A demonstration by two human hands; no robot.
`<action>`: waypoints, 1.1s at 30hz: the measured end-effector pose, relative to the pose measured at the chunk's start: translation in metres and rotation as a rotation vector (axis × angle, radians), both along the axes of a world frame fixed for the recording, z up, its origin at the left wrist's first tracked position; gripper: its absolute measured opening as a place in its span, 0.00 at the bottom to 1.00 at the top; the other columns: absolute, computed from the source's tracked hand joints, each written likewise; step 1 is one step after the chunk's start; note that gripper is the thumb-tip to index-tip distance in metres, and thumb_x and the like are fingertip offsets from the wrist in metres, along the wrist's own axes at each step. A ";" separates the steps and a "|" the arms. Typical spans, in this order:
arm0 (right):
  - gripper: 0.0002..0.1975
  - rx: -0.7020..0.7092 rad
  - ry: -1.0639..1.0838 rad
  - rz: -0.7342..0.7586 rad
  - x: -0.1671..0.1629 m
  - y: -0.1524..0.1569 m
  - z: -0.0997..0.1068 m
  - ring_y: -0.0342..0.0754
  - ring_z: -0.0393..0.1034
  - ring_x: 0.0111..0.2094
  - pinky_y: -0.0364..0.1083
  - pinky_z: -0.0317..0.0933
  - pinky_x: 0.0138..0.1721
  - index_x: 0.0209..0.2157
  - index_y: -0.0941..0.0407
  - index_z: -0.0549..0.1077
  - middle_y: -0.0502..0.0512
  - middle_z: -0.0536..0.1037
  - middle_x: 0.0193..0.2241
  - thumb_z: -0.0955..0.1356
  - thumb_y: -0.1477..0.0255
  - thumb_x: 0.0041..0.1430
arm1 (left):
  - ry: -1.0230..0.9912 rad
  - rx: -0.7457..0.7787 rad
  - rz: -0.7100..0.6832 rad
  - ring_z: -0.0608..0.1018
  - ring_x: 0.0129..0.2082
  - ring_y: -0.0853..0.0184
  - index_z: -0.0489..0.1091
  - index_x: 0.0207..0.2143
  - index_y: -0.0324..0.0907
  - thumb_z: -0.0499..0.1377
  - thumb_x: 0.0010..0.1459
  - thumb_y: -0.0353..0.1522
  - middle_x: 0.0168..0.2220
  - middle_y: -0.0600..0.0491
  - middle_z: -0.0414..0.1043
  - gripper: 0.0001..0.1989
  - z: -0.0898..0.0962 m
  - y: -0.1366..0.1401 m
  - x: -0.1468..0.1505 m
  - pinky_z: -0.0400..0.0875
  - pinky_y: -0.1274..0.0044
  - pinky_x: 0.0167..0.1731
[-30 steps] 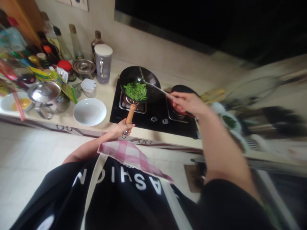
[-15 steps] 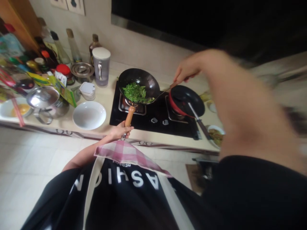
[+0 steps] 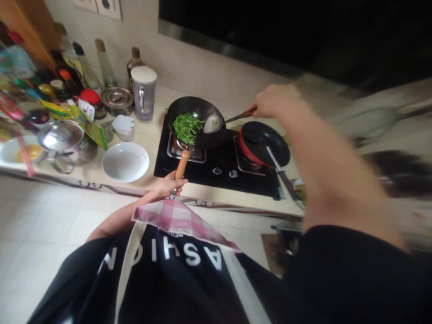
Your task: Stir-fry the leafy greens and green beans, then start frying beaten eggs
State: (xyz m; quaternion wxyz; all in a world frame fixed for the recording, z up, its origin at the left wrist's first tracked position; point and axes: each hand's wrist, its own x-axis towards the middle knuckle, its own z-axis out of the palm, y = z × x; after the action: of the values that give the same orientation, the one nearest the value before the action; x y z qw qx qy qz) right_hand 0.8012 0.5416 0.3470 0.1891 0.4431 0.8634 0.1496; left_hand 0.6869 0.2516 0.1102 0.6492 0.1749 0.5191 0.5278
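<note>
My left hand (image 3: 171, 184) is wrapped round the wooden handle (image 3: 182, 164) of a dark wok (image 3: 175, 106) on the left burner. Chopped green vegetables (image 3: 187, 128) lie in the wok, mostly on its left side. My right hand (image 3: 272, 101) grips a spatula (image 3: 213, 123) by its brown handle. The spatula's metal blade rests inside the wok's right side, with a few green bits on it. To the right of the wok, below my right hand, a red frying pan (image 3: 248, 148) sits on the other burner with a long-handled utensil (image 3: 278, 166) leaning in it.
A white plate (image 3: 125, 162) is left of the stove (image 3: 216, 182). Nearby stand a lidded metal pot (image 3: 62, 135), a small white container (image 3: 123, 127) and a water jug (image 3: 144, 94). Bottles (image 3: 105, 63) line the back left. A bowl of yellow liquid (image 3: 10, 150) is at far left.
My right hand has moved slightly right and lower, turning the spatula so its blade now shows flat at the wok's right. The vegetables have shifted a little left. My left hand stays put.
</note>
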 end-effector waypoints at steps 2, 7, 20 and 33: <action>0.18 -0.023 0.022 -0.010 -0.008 -0.007 -0.011 0.57 0.69 0.52 0.52 0.58 0.50 0.55 0.54 0.79 0.67 0.74 0.54 0.68 0.70 0.65 | 0.011 -0.013 0.003 0.67 0.16 0.77 0.60 0.41 0.42 0.68 0.57 0.31 0.24 0.61 0.63 0.18 0.003 0.000 0.001 0.62 0.83 0.14; 0.19 -0.059 0.120 0.082 -0.003 -0.026 -0.006 0.56 0.69 0.50 0.53 0.59 0.49 0.56 0.49 0.78 0.64 0.76 0.52 0.68 0.66 0.65 | 0.001 -0.005 0.004 0.66 0.15 0.77 0.60 0.42 0.42 0.68 0.57 0.32 0.22 0.62 0.62 0.19 0.005 -0.002 0.001 0.60 0.84 0.14; 0.18 -0.515 0.235 -0.079 -0.016 -0.039 0.001 0.38 0.61 0.24 0.41 0.55 0.30 0.55 0.56 0.77 0.53 0.75 0.27 0.66 0.70 0.67 | -0.003 0.011 0.016 0.66 0.16 0.77 0.61 0.42 0.41 0.69 0.56 0.34 0.24 0.61 0.63 0.20 0.001 -0.001 0.002 0.61 0.83 0.15; 0.18 -0.660 0.502 -0.221 -0.022 -0.025 -0.021 0.39 0.58 0.21 0.40 0.48 0.21 0.50 0.55 0.77 0.56 0.74 0.27 0.69 0.59 0.64 | 0.063 -0.002 -0.014 0.67 0.16 0.77 0.61 0.42 0.41 0.69 0.57 0.35 0.25 0.60 0.64 0.19 0.002 -0.001 0.001 0.62 0.83 0.15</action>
State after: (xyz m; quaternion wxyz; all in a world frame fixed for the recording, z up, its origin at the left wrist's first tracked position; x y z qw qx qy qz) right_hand 0.7790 0.5163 0.3257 0.1195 0.4714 0.8315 -0.2685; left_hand 0.6884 0.2503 0.1123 0.6364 0.1941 0.5387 0.5169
